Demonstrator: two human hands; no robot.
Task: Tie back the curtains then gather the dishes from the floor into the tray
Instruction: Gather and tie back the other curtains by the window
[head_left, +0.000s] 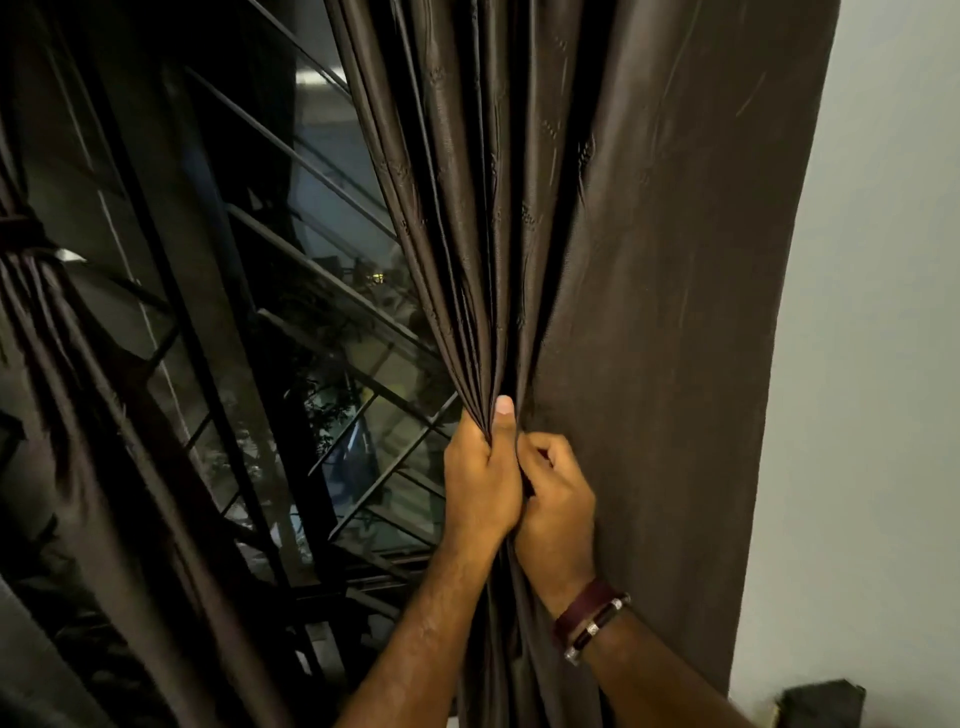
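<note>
While bunched in both fists, brown curtain (597, 218) hanging top-to-bottom, left hand (480, 480) and right hand (558, 512) gripping folds

— Where did the curtains hang?

— One curtain (597, 234) hung right of the window (332, 374), against the wall (883, 312) on its far right. A second curtain (78, 364) hung at the left edge, with a tie (23, 234) round it partway up.

— And the hands?

— Both were low on the right-hand curtain, side by side and touching. The left hand (480, 478) gripped the bunched folds on the window side, thumb up. The right hand (558, 509) was just to its right, fingers curled into the cloth.

— Behind the window?

— A grille (322, 291) of crossing bars stood behind the glass, between the two curtains.
</note>
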